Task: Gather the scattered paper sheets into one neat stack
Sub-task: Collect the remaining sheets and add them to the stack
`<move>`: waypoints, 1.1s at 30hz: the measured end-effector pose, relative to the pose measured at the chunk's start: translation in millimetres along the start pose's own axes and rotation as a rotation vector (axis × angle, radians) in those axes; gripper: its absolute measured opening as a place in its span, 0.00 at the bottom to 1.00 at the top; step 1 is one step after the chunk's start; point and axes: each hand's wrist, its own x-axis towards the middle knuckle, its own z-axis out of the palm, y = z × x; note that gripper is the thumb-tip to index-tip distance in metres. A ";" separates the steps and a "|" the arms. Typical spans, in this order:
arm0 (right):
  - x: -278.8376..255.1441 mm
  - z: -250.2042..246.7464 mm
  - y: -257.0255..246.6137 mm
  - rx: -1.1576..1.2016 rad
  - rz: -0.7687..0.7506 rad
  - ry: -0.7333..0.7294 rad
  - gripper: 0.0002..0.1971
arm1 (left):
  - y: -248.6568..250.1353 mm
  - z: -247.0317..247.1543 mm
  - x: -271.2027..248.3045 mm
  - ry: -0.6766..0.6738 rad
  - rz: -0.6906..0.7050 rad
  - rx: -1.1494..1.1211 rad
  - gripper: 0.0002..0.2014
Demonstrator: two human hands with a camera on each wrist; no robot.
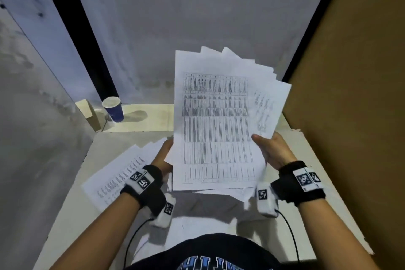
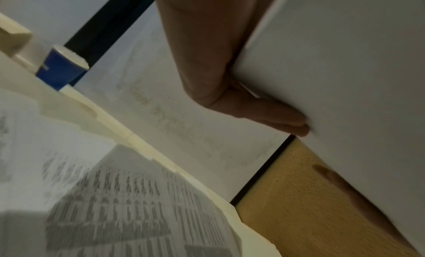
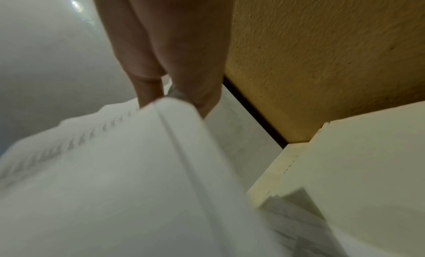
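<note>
A fanned bundle of printed sheets (image 1: pixel 217 120) is held up above the table between both hands. My left hand (image 1: pixel 163 158) grips its left edge, fingers mostly hidden behind the paper; in the left wrist view its fingers (image 2: pixel 271 113) lie flat against the back of the bundle (image 2: pixel 345 79). My right hand (image 1: pixel 271 149) grips the right edge with the thumb on the front. In the right wrist view the fingers (image 3: pixel 161 70) close over the edge of the bundle (image 3: pixel 138 170). More sheets (image 1: pixel 118 173) lie on the table under my left wrist.
A blue paper cup (image 1: pixel 114 108) and a small cream box (image 1: pixel 88 114) stand at the back left of the cream table (image 1: pixel 306 160). A brown board (image 1: pixel 350 94) walls the right side. Grey walls close the back and left.
</note>
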 end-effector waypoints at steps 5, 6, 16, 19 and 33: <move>6.8 12.9 -15.1 -0.125 -0.234 0.100 0.10 | 27.3 -19.6 16.3 0.000 0.058 -0.220 0.26; 9.0 15.0 -16.9 -0.129 -0.283 0.117 0.11 | 31.6 -24.2 20.7 -0.001 0.079 -0.300 0.29; 18.2 23.4 12.2 -0.096 -0.185 -0.085 0.17 | 15.1 -8.8 23.2 0.104 0.216 -0.116 0.19; 21.5 20.9 15.4 -0.066 -0.169 -0.042 0.17 | 15.7 -5.1 24.6 0.133 0.238 -0.133 0.21; 27.2 30.9 -12.5 0.035 -0.293 -0.062 0.13 | 41.2 -9.9 25.8 0.218 0.271 -0.114 0.13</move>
